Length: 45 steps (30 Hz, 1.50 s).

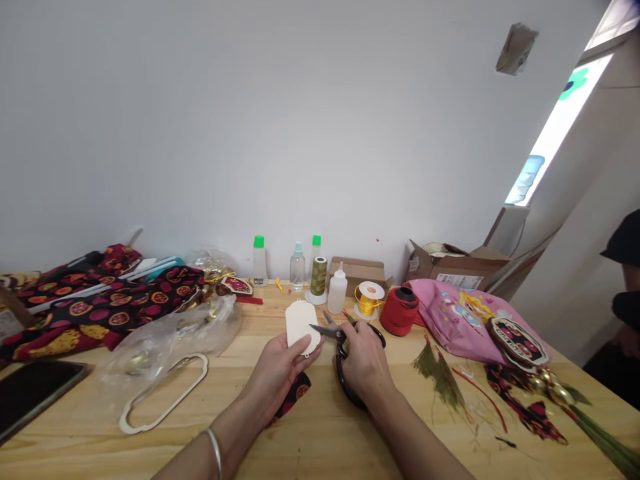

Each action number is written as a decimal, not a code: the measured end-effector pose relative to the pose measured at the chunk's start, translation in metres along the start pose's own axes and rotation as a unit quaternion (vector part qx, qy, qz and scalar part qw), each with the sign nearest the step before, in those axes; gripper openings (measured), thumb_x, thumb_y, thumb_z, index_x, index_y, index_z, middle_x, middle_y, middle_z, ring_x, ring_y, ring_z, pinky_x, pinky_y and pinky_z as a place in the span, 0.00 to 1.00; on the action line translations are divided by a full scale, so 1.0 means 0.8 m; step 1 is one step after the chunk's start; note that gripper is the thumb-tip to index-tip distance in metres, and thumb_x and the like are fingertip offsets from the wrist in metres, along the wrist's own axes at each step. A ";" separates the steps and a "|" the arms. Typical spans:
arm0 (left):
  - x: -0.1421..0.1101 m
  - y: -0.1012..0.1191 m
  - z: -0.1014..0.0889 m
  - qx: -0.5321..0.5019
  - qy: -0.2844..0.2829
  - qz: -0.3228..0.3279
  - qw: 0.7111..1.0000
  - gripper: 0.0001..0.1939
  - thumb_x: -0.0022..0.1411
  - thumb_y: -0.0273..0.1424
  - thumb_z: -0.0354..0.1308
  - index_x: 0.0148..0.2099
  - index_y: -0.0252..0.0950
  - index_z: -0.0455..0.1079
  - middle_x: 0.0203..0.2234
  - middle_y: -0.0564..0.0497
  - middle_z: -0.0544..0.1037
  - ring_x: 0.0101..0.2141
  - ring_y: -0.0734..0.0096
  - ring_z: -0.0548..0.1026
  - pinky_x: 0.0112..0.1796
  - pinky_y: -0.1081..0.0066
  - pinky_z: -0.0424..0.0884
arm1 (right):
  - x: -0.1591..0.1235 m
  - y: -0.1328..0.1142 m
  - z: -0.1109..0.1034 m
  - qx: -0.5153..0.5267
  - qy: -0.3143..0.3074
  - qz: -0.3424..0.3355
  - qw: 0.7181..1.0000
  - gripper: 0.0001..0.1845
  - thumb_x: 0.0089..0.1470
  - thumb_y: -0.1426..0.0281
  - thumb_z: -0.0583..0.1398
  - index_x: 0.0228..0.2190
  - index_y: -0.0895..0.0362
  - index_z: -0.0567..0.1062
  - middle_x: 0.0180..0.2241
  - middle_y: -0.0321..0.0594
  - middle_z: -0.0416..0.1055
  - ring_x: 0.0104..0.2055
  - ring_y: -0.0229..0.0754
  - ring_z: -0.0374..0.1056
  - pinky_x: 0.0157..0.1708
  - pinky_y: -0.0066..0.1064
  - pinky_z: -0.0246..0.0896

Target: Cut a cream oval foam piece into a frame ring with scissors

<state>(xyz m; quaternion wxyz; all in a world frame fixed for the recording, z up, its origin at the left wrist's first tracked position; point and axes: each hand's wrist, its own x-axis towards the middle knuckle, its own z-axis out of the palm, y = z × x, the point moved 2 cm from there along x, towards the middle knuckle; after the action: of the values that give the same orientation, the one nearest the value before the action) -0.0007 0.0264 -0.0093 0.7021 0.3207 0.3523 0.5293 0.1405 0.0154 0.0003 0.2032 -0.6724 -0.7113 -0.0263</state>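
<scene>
In the head view, my left hand is closed on a cream tag-shaped plaque, with the thumb across its lower part. A dark patterned fabric piece shows beneath that hand. My right hand grips black-handled scissors, whose blades point left toward the plaque's right edge. Whether the blades touch the plaque I cannot tell. Just beyond the hands stand a white squeeze bottle, an olive thread spool and a yellow cord spool.
To the left lie patterned fabric, a clear plastic bag, a cream frame and a dark phone-like slab. At right are a red thread cone, a pink bag, green tassels and a cardboard box. A person stands far right.
</scene>
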 end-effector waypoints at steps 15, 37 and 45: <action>-0.010 0.002 0.001 0.062 0.027 -0.011 0.998 0.06 0.46 0.21 0.58 0.31 0.30 0.69 0.29 0.44 0.78 0.33 0.67 0.76 0.36 0.72 0.71 | 0.001 -0.005 0.002 -0.050 -0.022 0.010 0.998 0.10 0.43 0.74 0.54 0.32 0.55 0.67 0.32 0.41 0.63 0.33 0.41 0.62 0.28 0.28 0.49; -0.007 -0.003 -0.003 0.066 0.045 0.014 0.997 0.07 0.47 0.21 0.57 0.32 0.30 0.69 0.28 0.44 0.78 0.32 0.67 0.76 0.34 0.72 0.72 | -0.004 -0.003 0.000 -0.051 -0.025 -0.005 0.998 0.10 0.42 0.74 0.54 0.32 0.54 0.66 0.31 0.40 0.63 0.32 0.41 0.63 0.26 0.27 0.49; -0.011 -0.001 0.002 0.057 0.039 -0.004 0.998 0.07 0.46 0.21 0.59 0.32 0.29 0.69 0.27 0.43 0.78 0.32 0.66 0.76 0.33 0.73 0.72 | 0.000 -0.001 -0.001 -0.045 -0.042 0.015 0.998 0.11 0.43 0.76 0.54 0.33 0.54 0.66 0.32 0.40 0.63 0.32 0.40 0.64 0.26 0.27 0.49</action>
<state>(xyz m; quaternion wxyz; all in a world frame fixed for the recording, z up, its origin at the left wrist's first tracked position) -0.0008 0.0176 -0.0081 0.6708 0.3378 0.4100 0.5174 0.1399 0.0155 0.0012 0.1426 -0.6918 -0.7074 -0.0268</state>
